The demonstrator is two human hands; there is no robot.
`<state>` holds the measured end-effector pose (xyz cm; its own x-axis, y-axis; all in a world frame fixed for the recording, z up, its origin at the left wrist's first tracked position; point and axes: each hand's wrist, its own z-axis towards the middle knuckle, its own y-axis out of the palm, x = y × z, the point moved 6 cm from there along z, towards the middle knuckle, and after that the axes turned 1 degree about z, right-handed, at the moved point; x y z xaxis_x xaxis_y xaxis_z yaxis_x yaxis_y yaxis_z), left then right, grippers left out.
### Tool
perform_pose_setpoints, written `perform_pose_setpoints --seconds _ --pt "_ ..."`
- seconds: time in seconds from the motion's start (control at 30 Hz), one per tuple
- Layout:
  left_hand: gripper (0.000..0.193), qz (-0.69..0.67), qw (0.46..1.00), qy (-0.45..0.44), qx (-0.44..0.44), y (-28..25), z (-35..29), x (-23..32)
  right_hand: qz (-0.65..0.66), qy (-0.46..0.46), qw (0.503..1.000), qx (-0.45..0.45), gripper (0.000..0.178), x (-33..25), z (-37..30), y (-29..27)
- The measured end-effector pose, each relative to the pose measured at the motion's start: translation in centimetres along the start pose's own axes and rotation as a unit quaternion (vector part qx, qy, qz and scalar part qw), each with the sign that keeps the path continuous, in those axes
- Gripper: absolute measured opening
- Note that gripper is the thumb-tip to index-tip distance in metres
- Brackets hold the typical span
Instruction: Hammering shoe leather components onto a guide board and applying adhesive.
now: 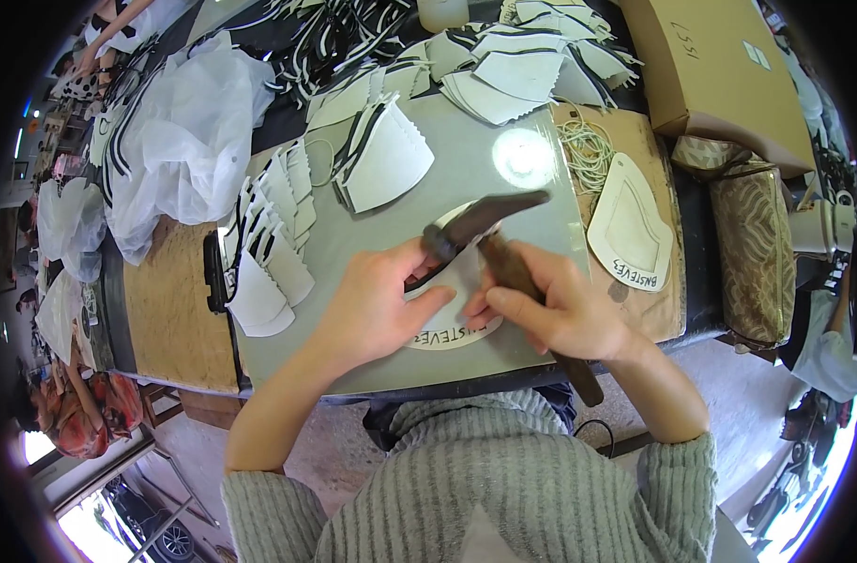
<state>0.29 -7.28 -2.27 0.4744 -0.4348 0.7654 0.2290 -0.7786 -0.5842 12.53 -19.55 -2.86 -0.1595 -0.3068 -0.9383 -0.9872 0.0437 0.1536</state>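
— Hammer (503, 246), dark and worn, sits in the right hand (552, 314). How is that grip?

— Clenched around the wooden handle, whose end sticks out past the wrist toward the desk's near edge. The dark metal head points up and left, over a white cut piece (466, 281).

— And the left hand (377, 310)?

— It lies flat on that same white piece, fingers spread and pressing it down, thumb touching the hammer's head. It grasps nothing that I can see; the grip is released, just resting.

— Where does the white piece lie?

— On a grey sheet (466, 169) covering the middle of the desk (180, 328), on top of a pale oval template with dark lettering along its lower rim, right in front of the person's grey ribbed sweater (466, 488).

— What surrounds it?

— A fanned stack of white zigzag-edged pieces (386, 155) lies farther out on the grey sheet, and a row of similar pieces (269, 244) runs down its left border. More are heaped at the far side (522, 66). To the right, on bare board, lies a second cream template (632, 225) beside a coil of pale cord (588, 150).

— Anything else?

— A brown cardboard box (719, 75) at the far right, a patterned cushion (752, 253) below it, and crumpled translucent plastic bags (180, 141) at the left.
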Motion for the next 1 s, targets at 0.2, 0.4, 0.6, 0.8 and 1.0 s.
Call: perform_pose_setpoints --seconds 0.2,0.4,0.6,0.8,1.0 --pt "0.033 0.122 0.986 0.028 0.106 -0.6 -1.3 1.0 -0.024 0.049 0.998 0.027 0.031 0.9 0.3 0.4" --pt "0.033 -0.115 0.99 -0.079 0.03 -1.7 -1.7 -2.1 -0.045 0.057 0.997 0.028 0.027 0.6 0.2 0.8" --pt "0.032 -0.076 0.993 -0.069 0.055 -1.5 -1.6 -2.0 -0.043 0.046 0.997 0.043 0.023 0.9 0.0 0.8" --pt "0.032 -0.015 0.996 -0.001 0.085 -1.3 -1.8 -1.1 -0.096 0.008 0.994 0.046 0.021 0.7 -0.1 0.9" --pt "0.03 0.077 0.995 -0.031 0.058 -1.7 -1.9 -1.0 -0.096 -0.003 0.994 0.043 0.02 0.7 -0.1 1.1"
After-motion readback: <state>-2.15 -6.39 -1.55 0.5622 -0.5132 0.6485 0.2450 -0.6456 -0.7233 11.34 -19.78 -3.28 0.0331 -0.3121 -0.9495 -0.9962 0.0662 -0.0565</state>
